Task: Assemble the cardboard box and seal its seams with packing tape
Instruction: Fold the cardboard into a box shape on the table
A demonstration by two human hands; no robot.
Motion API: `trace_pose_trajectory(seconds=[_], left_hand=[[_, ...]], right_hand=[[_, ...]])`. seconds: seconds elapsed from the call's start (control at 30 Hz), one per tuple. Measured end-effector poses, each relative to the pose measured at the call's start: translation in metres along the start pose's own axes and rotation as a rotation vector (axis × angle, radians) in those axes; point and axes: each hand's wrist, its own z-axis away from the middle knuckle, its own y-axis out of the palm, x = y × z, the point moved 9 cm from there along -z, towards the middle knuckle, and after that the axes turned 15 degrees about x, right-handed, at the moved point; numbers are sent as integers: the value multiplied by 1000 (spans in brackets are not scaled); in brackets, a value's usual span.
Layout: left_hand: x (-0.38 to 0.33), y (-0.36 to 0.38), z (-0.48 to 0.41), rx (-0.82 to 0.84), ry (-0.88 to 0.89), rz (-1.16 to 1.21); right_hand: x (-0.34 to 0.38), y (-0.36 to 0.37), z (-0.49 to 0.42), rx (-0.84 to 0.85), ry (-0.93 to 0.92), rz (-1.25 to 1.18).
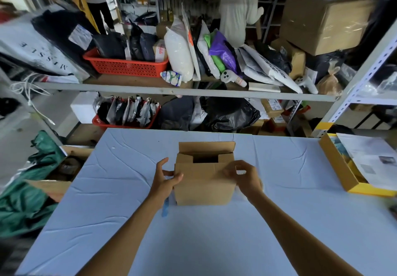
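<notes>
A small brown cardboard box (204,181) stands upright on the pale blue table cloth (193,237), in the middle of the table. Its far flap stands up, its side flaps are folded inward and the near flap is partly down, leaving a dark gap in the top. My left hand (166,179) grips the box's left edge, thumb on the front face. My right hand (243,176) pinches the right end of the near flap. A blue object (165,208), partly hidden under my left wrist, lies by the box's left bottom corner; I cannot tell what it is.
A yellow-edged open carton (341,168) holding printed papers sits at the table's right edge. An open carton (64,168) and green fabric (25,200) lie left of the table. Behind stand metal shelves (171,92) with red baskets, bags and parcels. Two people stand at the back.
</notes>
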Motion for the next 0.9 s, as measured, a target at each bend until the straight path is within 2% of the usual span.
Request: trace_pose_trajectory(seconds=[0.2,0.4,0.5,0.73,0.9], left_hand=[[-17,3,-8,115,-24,-63],[-39,11,-18,164,16,-273],[-41,13,-22,205,17,-370],[-43,11,-23,190,90,-455],[-35,11,-19,141,87,-395]], right_hand=[[20,-2,-7,123,10,143],[33,1,-13,194,5,334],[32,-4,-14,159,0,301],[21,-7,-21,140,-8,222],[9,-10,-26,117,-50,219]])
